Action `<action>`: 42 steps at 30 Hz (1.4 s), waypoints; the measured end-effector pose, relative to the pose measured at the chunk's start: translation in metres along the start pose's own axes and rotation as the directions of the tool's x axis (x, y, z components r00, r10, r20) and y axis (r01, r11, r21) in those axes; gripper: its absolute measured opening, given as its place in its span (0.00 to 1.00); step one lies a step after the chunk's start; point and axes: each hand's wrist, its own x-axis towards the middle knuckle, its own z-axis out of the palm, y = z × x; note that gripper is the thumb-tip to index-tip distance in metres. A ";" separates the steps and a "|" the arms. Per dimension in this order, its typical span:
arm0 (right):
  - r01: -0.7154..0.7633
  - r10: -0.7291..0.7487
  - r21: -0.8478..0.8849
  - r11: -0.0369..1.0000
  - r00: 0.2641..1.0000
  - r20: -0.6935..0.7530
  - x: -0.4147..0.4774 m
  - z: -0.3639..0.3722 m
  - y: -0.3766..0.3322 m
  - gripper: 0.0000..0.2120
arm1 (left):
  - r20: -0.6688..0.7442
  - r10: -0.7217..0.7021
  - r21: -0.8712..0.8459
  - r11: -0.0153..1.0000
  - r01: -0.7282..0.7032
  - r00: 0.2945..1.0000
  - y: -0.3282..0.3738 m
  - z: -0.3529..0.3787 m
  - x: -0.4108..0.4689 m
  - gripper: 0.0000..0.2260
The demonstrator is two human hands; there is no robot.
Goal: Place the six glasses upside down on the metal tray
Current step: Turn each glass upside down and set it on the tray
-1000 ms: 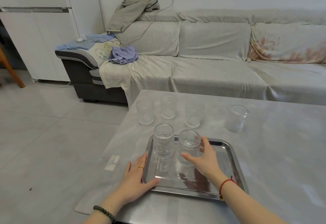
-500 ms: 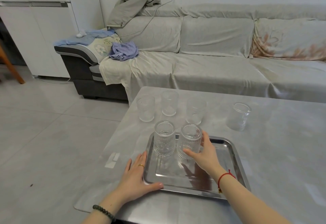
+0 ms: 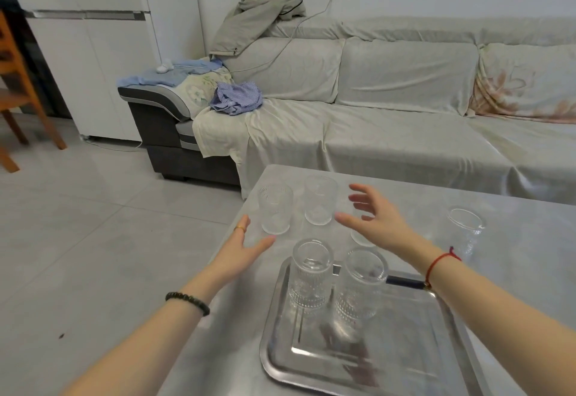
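Two ribbed glasses stand upside down at the far end of the metal tray (image 3: 367,367): a left one (image 3: 310,274) and a right one (image 3: 361,285). Beyond the tray, upright glasses stand on the table: a far-left one (image 3: 276,208), a middle one (image 3: 321,200), and a third (image 3: 361,238) mostly hidden behind my right hand. Another upright glass (image 3: 466,230) stands apart at the right. My left hand (image 3: 241,247) is open just beside the far-left glass. My right hand (image 3: 375,218) is open, fingers spread, over the third glass.
The grey table (image 3: 514,271) ends at its left edge close to the left glasses. A covered sofa (image 3: 374,121) with clothes on it stands behind the table. Tiled floor (image 3: 93,239) lies to the left.
Both hands have left the tray and moved forward to the row of upright glasses. The right hand let go of the second upside-down glass. The view has tilted closer.
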 end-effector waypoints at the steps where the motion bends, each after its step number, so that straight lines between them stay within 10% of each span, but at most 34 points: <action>1: -0.004 0.004 -0.009 1.000 0.999 0.033 0.014 0.008 -0.005 0.34 | -0.009 0.012 0.003 1.000 -0.012 1.000 0.006 -0.001 0.012 0.41; 16: -0.198 0.218 -0.105 0.974 0.946 0.239 0.121 0.118 0.011 0.41 | -0.017 0.101 -0.002 0.995 -0.101 0.995 -0.003 0.009 0.116 0.41; 27: 0.025 -0.082 0.227 0.974 0.966 0.246 0.044 0.063 -0.047 0.36 | -0.136 0.181 -0.296 0.931 -0.214 0.974 0.060 -0.025 0.030 0.29; 35: 0.157 -0.161 0.219 0.963 0.987 -0.001 -0.073 -0.002 -0.077 0.30 | 0.214 0.199 -0.673 0.739 -0.003 0.956 0.125 0.025 -0.077 0.23; 42: 0.014 -0.014 -0.057 0.998 1.000 -0.014 -0.138 -0.071 -0.052 0.27 | 0.444 0.042 -0.600 0.755 0.262 0.895 0.126 0.097 -0.118 0.22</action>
